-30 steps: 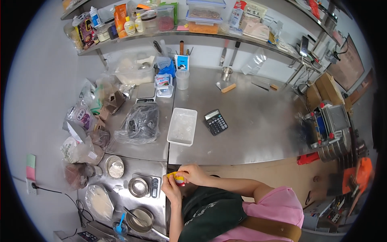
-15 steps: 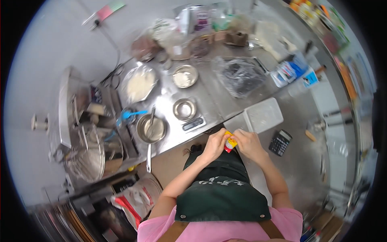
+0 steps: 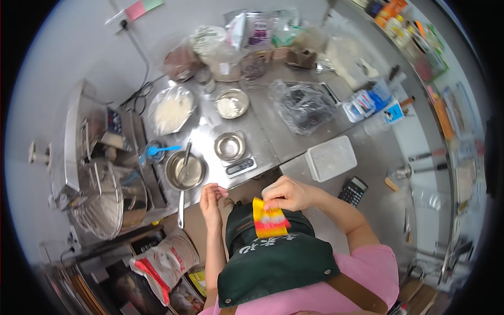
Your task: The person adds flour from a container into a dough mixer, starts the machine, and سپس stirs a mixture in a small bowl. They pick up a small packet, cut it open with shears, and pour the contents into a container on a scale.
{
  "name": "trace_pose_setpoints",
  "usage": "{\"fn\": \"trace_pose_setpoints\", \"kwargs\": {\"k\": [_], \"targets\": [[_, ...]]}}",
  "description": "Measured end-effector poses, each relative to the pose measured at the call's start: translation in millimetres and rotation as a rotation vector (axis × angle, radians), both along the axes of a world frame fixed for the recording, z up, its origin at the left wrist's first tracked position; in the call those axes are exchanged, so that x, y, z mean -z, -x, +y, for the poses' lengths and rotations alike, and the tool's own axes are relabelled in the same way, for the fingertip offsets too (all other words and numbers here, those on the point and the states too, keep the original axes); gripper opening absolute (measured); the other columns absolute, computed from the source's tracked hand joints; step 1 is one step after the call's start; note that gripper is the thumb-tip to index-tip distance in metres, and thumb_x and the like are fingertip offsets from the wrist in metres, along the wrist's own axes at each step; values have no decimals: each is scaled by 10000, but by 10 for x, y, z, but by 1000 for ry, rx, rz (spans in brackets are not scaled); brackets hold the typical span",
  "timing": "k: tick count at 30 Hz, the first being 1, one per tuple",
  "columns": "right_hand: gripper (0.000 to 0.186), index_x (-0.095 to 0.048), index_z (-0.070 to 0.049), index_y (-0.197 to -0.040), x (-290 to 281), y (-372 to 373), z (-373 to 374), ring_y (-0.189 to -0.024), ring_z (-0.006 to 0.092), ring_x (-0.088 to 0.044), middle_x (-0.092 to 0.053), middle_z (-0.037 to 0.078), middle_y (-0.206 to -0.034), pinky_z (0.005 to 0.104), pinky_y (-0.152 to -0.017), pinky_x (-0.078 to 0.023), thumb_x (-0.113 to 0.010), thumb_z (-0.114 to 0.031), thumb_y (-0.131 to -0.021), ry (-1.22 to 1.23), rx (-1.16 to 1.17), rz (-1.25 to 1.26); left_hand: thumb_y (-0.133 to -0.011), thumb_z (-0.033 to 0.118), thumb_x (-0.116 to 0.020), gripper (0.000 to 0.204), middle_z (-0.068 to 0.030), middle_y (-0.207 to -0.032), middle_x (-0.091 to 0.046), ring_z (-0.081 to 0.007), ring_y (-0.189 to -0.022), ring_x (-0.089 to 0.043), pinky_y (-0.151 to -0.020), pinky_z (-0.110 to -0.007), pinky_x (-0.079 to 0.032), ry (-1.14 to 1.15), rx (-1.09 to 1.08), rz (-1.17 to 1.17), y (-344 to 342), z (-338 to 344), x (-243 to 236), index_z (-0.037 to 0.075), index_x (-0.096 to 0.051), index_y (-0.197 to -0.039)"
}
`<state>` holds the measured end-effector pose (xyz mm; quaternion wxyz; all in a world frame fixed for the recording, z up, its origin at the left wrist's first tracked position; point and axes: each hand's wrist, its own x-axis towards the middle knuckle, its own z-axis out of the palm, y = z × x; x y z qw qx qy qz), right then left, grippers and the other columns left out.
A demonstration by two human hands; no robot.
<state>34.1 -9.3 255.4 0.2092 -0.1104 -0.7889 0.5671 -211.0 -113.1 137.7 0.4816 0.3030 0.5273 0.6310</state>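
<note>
A small yellow and red packet (image 3: 270, 220) hangs from my right hand (image 3: 286, 194), pinched between thumb and fingers in front of the green apron. My left hand (image 3: 211, 203) is raised near the table edge, fingers extended and slightly bent, with nothing in it. Just left of that hand is a steel saucepan (image 3: 184, 170) with a whisk (image 3: 185, 160) in it, its handle sticking out past the edge. Beyond it a small steel bowl (image 3: 229, 146) rests on a digital kitchen scale (image 3: 240, 166).
Behind the scale stands a steel bowl of white powder (image 3: 231, 103), beside a plastic-covered bowl (image 3: 171, 110). A blue spoon (image 3: 163, 149) lies by the saucepan. At right are a white plastic tub (image 3: 331, 158) and a calculator (image 3: 353, 191). A stand mixer (image 3: 105, 173) occupies the left.
My left hand has let go of the packet and moved left. My right hand keeps the packet, shifted slightly left and toward my body. The view has turned a little.
</note>
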Motion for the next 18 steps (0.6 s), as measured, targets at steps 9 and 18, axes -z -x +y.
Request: {"fn": "trace_pose_setpoints", "kwargs": {"k": [9,18], "targets": [[188,-576,-57,-786,600,-337,-83,-644,351,-621,-598,132,-719,441,-572,-479,-646,-215,-859,-527,545,-181,-873,143,-726,448,-62,-1106,-628,-125,-929,-586,-799,-265,-484,-36,689,86,-621,490,-197,-7,-548,-1255],[201,-598,-31,-819,703,-1171,-128,-657,321,-623,-601,126,-729,410,-584,-478,-659,-215,-868,-413,882,-216,-971,118,-589,222,-124,-994,-690,-204,-847,-692,-721,-291,-574,239,833,-27,-1570,838,-27,-37,-620,-1127]]}}
